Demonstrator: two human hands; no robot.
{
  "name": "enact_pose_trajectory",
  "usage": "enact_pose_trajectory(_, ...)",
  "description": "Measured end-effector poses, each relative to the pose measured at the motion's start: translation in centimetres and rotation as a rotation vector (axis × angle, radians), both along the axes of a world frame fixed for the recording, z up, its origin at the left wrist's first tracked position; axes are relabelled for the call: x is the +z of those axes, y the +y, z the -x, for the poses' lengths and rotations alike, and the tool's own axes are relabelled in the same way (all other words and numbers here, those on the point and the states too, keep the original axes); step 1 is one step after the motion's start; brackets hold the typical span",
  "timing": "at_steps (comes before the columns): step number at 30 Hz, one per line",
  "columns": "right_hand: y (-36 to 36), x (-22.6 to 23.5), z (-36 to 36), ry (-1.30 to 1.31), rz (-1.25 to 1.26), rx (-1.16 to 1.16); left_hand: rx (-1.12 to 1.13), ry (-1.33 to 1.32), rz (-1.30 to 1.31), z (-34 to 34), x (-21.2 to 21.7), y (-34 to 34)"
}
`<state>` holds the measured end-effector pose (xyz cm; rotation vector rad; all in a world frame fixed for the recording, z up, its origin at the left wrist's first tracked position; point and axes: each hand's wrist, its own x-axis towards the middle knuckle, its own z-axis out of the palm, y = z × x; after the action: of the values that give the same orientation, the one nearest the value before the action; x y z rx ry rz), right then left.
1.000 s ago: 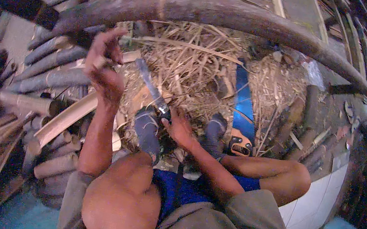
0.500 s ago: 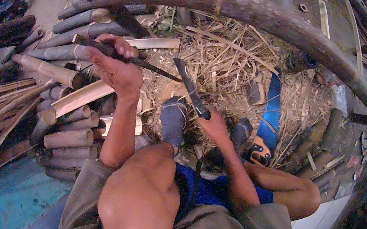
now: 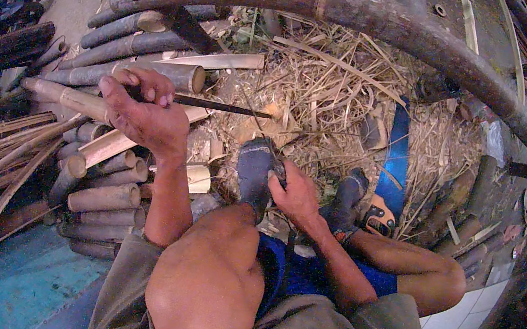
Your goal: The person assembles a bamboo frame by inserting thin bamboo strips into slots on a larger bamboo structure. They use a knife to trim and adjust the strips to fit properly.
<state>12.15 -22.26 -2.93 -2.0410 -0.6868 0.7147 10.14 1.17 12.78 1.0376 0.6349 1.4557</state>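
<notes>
Fingers [image 3: 163, 99] of the left hand [image 3: 148, 119] grasp a dark strip [image 3: 224, 107], tip near the shavings [image 3: 304, 94] beyond the left foot [image 3: 253, 173], right hand [image 3: 298, 195] clenched on a knife [image 3: 282, 171]; likely trimming, next move probably calling for a steady strip and careful edge contact.

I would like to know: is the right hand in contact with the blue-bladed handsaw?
Apart. In the head view, the right hand and the handsaw show a plain gap, with the right foot between them.
</notes>
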Motion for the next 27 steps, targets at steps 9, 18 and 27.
enact_pose_trajectory(9, 5.6, 9.7, -1.1, 0.047, -0.348, 0.094, -0.063, 0.019, -0.156, 0.0, -1.1, -3.7)
enact_pose_trajectory(18, 6.3, 6.6, -0.4, -0.010, -0.090, 0.162, 0.099, 0.080, -0.128, 0.7, -1.8, -2.9)
enact_pose_trajectory(27, 6.9, 5.2, 0.0, 0.012, 0.097, 0.212, 0.250, 0.192, -0.060, 0.6, -0.7, -1.6)
